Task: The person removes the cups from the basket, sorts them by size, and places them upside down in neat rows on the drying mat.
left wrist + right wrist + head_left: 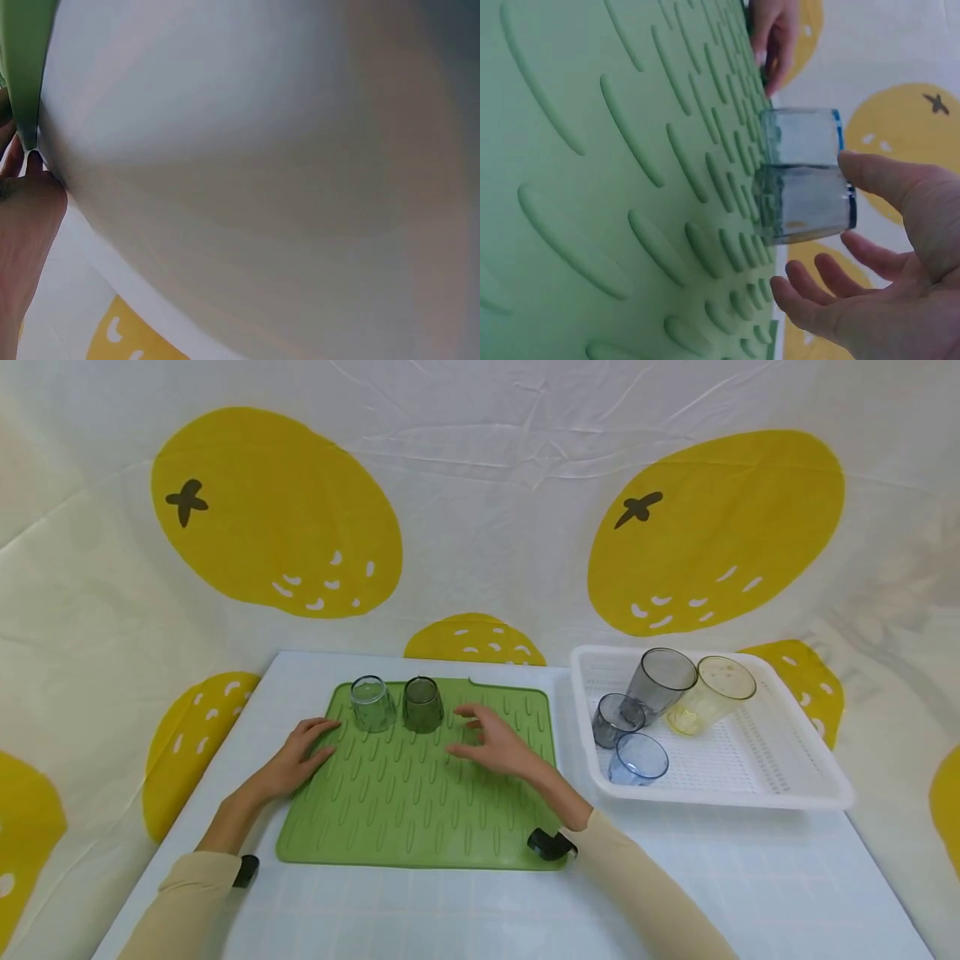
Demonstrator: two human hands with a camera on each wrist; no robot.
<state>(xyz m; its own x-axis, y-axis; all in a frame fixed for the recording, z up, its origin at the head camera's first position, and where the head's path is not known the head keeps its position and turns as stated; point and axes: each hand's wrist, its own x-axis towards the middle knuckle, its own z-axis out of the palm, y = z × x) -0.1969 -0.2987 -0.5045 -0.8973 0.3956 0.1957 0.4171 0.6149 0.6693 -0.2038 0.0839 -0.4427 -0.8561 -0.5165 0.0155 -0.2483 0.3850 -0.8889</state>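
Two small tumblers stand side by side near the back edge of a green ridged mat [408, 810]: a clear glass [372, 706] on the left and a dark grey glass [423, 707] on the right. Both look narrower at the top. My right hand [491, 745] is just right of the dark glass, thumb and fingers spread with a gap between them, holding nothing. In the right wrist view its fingers [810, 304] curve loosely near the glasses. My left hand [296, 760] rests at the mat's left edge, fingertips touching it; the left wrist view catches only part of that hand [30, 217].
On the right of the table stands a white plastic basket [810, 777]. Several glasses lean or stand in it: a tall grey glass [660, 685], a yellow glass [708, 697], a small grey glass [617, 722] and a blue glass [637, 762]. A fruit-printed cloth [495, 527] hangs behind.
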